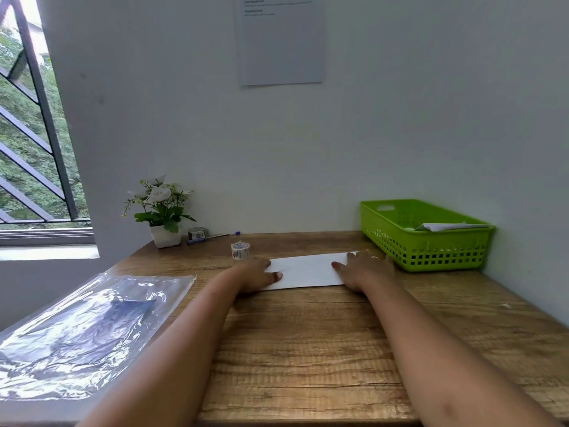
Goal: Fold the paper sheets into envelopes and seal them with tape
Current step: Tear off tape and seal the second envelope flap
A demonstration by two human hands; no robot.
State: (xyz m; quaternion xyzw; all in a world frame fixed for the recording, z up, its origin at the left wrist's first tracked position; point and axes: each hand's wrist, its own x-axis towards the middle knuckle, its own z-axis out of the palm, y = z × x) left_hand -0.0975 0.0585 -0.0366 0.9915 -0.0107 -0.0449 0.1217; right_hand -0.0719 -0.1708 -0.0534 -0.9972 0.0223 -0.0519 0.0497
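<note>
- Both grips are down flat: left grip (257, 275) presses on the left end of the folded paper sheet (308, 271), fingers laid out straight and nothing curled round it.
- Right grip (365, 269) does the same on the right end, spread wide with the palm down, the thumb pointing in toward the middle and a ring (375, 257) showing on one finger.
- That paper sheet lies as a long white strip across the far middle of the desk (308, 349), flat on the wood between my two grips, its long edges running left to right.
- Just beyond my left grip a roll of patterned tape (240, 250) stands on its edge, close to the strip's far left corner but not touching it, as far as I can see.
- Further back, by the wall, a second tape roll (197, 233) sits beside a pen (212, 237), and next to those a small white pot of flowers (161, 211).
- Over on the right, a green basket (431, 254) stands in the corner, just beside my right grip, with white folded paper (446, 226) lying inside it.
- Near left, a clear plastic sleeve (77, 328) with something dark in it lies over the desk's edge.
- Up on the wall hangs a printed notice (280, 41), too small for me to read.
</note>
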